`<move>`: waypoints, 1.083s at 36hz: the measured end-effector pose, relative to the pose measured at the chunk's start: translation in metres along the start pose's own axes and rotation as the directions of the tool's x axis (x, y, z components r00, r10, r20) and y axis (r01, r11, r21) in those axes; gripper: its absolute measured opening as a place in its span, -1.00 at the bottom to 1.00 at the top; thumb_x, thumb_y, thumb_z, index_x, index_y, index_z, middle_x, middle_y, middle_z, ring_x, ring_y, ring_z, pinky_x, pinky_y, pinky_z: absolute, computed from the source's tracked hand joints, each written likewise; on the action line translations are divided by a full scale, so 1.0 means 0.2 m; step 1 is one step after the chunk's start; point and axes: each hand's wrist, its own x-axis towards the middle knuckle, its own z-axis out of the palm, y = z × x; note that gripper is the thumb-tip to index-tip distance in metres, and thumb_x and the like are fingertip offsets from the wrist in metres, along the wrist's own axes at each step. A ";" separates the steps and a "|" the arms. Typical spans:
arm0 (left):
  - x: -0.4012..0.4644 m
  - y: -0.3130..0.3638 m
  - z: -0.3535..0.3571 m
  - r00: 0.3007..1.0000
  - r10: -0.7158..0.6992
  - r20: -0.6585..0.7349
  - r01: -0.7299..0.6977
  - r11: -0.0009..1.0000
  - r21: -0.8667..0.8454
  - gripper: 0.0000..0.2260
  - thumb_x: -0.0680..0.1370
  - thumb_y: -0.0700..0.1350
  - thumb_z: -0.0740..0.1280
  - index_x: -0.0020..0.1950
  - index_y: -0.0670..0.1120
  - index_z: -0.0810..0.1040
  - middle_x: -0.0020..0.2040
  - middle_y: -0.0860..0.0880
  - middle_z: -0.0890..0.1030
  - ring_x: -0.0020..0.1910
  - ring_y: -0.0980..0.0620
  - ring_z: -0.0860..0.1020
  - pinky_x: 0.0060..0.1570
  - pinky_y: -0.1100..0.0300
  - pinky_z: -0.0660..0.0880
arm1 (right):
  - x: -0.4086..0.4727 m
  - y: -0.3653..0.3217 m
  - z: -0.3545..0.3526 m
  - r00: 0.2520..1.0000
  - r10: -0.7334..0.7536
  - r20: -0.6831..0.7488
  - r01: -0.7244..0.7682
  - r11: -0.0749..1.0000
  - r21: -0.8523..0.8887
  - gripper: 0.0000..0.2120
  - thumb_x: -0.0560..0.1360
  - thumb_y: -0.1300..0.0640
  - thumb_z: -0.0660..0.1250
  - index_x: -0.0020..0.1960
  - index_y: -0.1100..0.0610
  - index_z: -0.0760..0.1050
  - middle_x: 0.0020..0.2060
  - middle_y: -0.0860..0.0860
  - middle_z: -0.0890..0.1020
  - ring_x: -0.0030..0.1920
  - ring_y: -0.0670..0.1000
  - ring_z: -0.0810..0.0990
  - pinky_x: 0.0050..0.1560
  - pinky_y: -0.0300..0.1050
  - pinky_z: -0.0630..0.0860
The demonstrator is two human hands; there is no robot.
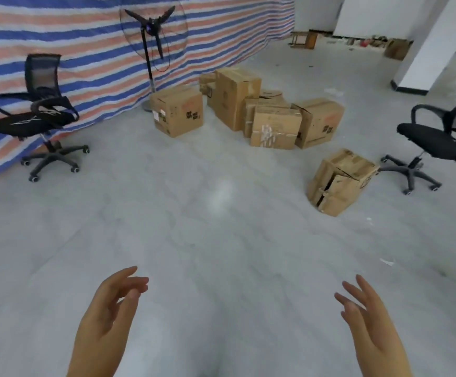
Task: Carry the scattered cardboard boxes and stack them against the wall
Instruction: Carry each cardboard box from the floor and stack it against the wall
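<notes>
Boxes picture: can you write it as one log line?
hands: left hand open, right hand open, holding nothing | cardboard boxes: scattered on floor | crushed box: nearest, apart

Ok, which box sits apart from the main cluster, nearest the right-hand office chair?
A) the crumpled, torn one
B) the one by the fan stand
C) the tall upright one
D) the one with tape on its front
A: the crumpled, torn box lies alone on the floor, beside the right office chair.

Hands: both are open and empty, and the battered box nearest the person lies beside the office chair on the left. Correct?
Not quite. The head view shows the left hand and right hand open and empty, but the battered box lies beside the right office chair.
</notes>
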 end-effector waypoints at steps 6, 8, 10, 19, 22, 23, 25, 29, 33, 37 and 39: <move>0.40 -0.04 0.18 0.995 -0.004 0.101 0.003 1.000 0.009 -0.61 0.56 -0.35 0.22 0.06 0.15 0.58 -0.05 0.05 0.67 -0.05 0.13 0.64 0.04 0.26 0.51 | 0.22 -0.04 0.12 0.996 0.046 -0.073 -0.048 0.999 -0.019 -0.60 0.39 -0.01 0.19 0.21 -0.25 0.35 0.16 -0.20 0.56 0.07 -0.22 0.60 0.07 -0.24 0.52; 0.51 -0.06 0.25 0.992 -0.021 0.122 0.019 1.000 0.013 -0.62 0.56 -0.36 0.22 0.05 0.13 0.58 -0.06 0.07 0.68 -0.06 0.13 0.64 0.05 0.23 0.51 | 0.32 -0.03 0.14 0.993 0.068 -0.093 -0.070 0.997 -0.019 -0.61 0.39 0.00 0.19 0.19 -0.25 0.36 0.16 -0.15 0.57 0.06 -0.22 0.61 0.05 -0.25 0.51; 0.62 -0.09 0.34 0.989 -0.029 0.144 0.026 0.999 0.019 -0.64 0.56 -0.37 0.21 0.07 0.08 0.57 -0.07 0.08 0.67 -0.06 0.13 0.64 0.04 0.26 0.51 | 0.44 -0.01 0.16 0.991 0.085 -0.105 -0.088 0.996 -0.020 -0.62 0.39 0.00 0.19 0.19 -0.25 0.36 0.16 -0.13 0.57 0.06 -0.22 0.61 0.05 -0.24 0.52; 1.19 -0.13 0.77 0.997 -0.038 0.066 0.035 0.999 0.038 -0.66 0.56 -0.38 0.21 0.08 0.05 0.56 -0.06 0.08 0.67 -0.08 0.16 0.63 0.02 0.23 0.52 | 1.26 0.02 0.32 0.997 0.076 -0.016 -0.076 0.997 -0.003 -0.60 0.38 -0.01 0.20 0.22 -0.19 0.36 0.16 -0.11 0.57 0.04 -0.22 0.61 0.04 -0.31 0.51; 1.41 -0.09 0.95 0.999 -0.030 0.020 0.030 0.999 0.027 -0.65 0.56 -0.39 0.20 0.07 0.05 0.56 -0.06 0.07 0.67 -0.08 0.15 0.63 0.02 0.26 0.52 | 1.62 -0.04 0.34 0.999 0.035 0.016 -0.034 0.999 -0.026 -0.61 0.38 -0.05 0.18 0.20 -0.25 0.36 0.16 -0.18 0.56 0.05 -0.18 0.62 0.08 -0.25 0.50; 1.48 -0.07 1.02 1.000 -0.022 0.008 0.022 0.999 0.025 -0.65 0.56 -0.39 0.20 0.07 0.05 0.56 -0.06 0.07 0.67 -0.08 0.15 0.63 0.01 0.27 0.52 | 1.74 -0.06 0.34 1.000 0.019 0.025 -0.018 0.999 -0.039 -0.61 0.38 -0.07 0.18 0.20 -0.26 0.35 0.16 -0.19 0.56 0.06 -0.16 0.62 0.09 -0.22 0.51; 1.62 -0.05 1.16 1.000 -0.013 -0.007 0.013 1.000 0.021 -0.65 0.56 -0.39 0.20 0.08 0.05 0.56 -0.07 0.08 0.67 -0.08 0.15 0.63 0.01 0.29 0.51 | 1.98 -0.09 0.34 0.999 -0.013 0.047 0.016 0.998 -0.063 -0.62 0.39 -0.08 0.17 0.20 -0.29 0.34 0.16 -0.23 0.55 0.07 -0.15 0.62 0.10 -0.18 0.52; 1.86 -0.03 1.39 0.999 -0.047 0.026 0.047 0.999 -0.017 -0.68 0.57 -0.38 0.19 0.11 0.00 0.54 -0.06 0.05 0.67 -0.06 0.12 0.64 0.06 0.23 0.51 | 2.37 -0.12 0.38 0.994 -0.046 0.096 0.055 0.995 -0.087 -0.64 0.40 -0.13 0.14 0.20 -0.34 0.29 0.16 -0.29 0.52 0.07 -0.18 0.60 0.08 -0.11 0.54; 2.09 -0.05 1.53 0.998 -0.070 -0.004 0.070 0.997 -0.025 -0.69 0.57 -0.40 0.18 0.09 -0.03 0.55 -0.07 0.01 0.68 -0.09 0.08 0.64 0.05 0.19 0.53 | 2.68 -0.11 0.45 0.993 -0.045 0.108 0.052 0.996 -0.072 -0.63 0.41 -0.13 0.15 0.21 -0.33 0.32 0.14 -0.28 0.55 0.05 -0.22 0.61 0.11 -0.19 0.50; 2.38 -0.13 1.65 0.993 -0.110 -0.037 0.110 0.994 -0.002 -0.67 0.57 -0.40 0.17 0.07 -0.01 0.56 -0.09 0.03 0.68 -0.11 0.09 0.64 0.03 0.18 0.53 | 2.97 -0.06 0.57 0.994 -0.013 0.111 0.022 0.997 -0.076 -0.63 0.41 -0.11 0.17 0.21 -0.31 0.33 0.13 -0.28 0.56 0.03 -0.24 0.61 0.07 -0.21 0.51; 2.55 -0.18 1.73 0.993 -0.113 -0.042 0.114 0.993 0.012 -0.66 0.57 -0.40 0.17 0.06 0.01 0.56 -0.10 0.02 0.68 -0.10 0.09 0.64 0.04 0.14 0.52 | 3.13 -0.04 0.63 0.996 -0.004 0.091 0.012 0.997 -0.079 -0.65 0.41 -0.10 0.18 0.19 -0.30 0.35 0.12 -0.27 0.57 0.01 -0.24 0.62 0.03 -0.20 0.52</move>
